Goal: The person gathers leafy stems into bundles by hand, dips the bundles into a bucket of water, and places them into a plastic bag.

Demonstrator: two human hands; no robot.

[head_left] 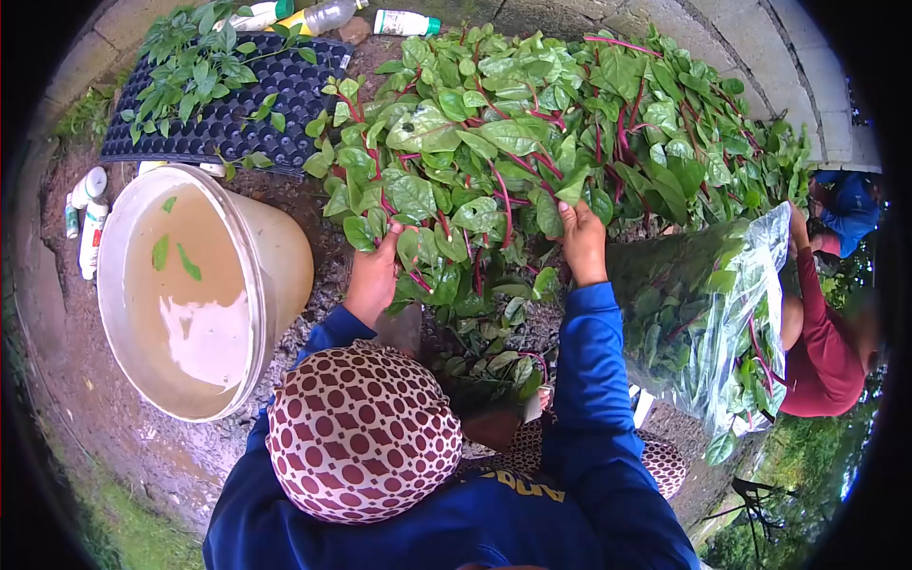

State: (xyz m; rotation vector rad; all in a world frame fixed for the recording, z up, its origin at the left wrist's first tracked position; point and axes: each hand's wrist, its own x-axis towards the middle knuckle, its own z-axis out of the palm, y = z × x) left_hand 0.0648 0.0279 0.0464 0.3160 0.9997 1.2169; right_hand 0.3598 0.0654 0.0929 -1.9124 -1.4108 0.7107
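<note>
A wide heap of Malabar spinach (494, 133), with broad green leaves and red-purple stems, lies in front of me. At the heap's near left edge my left hand (373, 275) is closed, thumb and fingers pinching a leafy stem. My right hand (583, 245) grips a leaf between thumb and fingers at the near middle of the heap. Leafy stems hang between the two hands. More loose leaves (503, 366) lie below them, near my patterned knee (366, 432). Some of each hand's fingertips are hidden by leaves.
A large bucket (275, 247) of murky water with floating leaves stands left. Behind it are a black seedling tray (228, 104) and several bottles (406, 23). On the right, a clear plastic bag (703, 313) holds leafy stems beside a person in a red sleeve (819, 332). Another person in blue (848, 214) is farther back.
</note>
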